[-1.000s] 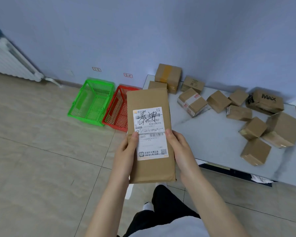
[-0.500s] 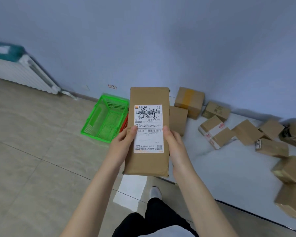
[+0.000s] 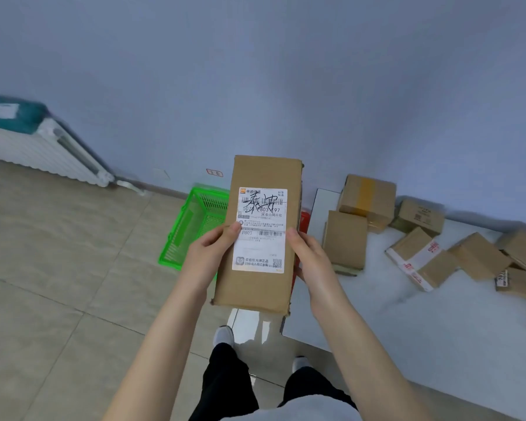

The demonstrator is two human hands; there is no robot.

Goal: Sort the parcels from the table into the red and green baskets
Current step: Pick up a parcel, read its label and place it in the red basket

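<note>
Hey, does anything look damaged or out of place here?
The parcel held between the left hand and right hand has frayed bottom corners and black scrawl over the barcode on its label. A teal package lies on the radiator, away from the table.

1. The light is soft, even and rather cool, and it makes the wall point(image 3: 255, 71) look bluish. I cannot tell where it comes from.
2. The label point(image 3: 260, 229) on my parcel point(image 3: 255, 290) is sharp in the middle, and the large print is readable.
3. The floor point(image 3: 58, 268) shows a bright glare patch beside my shoe point(image 3: 223, 335).
4. The boxes point(image 3: 368, 199) throw soft, dim shadows on the wall and on the white table point(image 3: 407, 329).
5. The radiator point(image 3: 43, 150) and the far right boxes are smeared with blur.
6. The green basket point(image 3: 192, 226) is oversaturated, almost glowing.
7. The wide lens bends the line between floor and wall.
</note>
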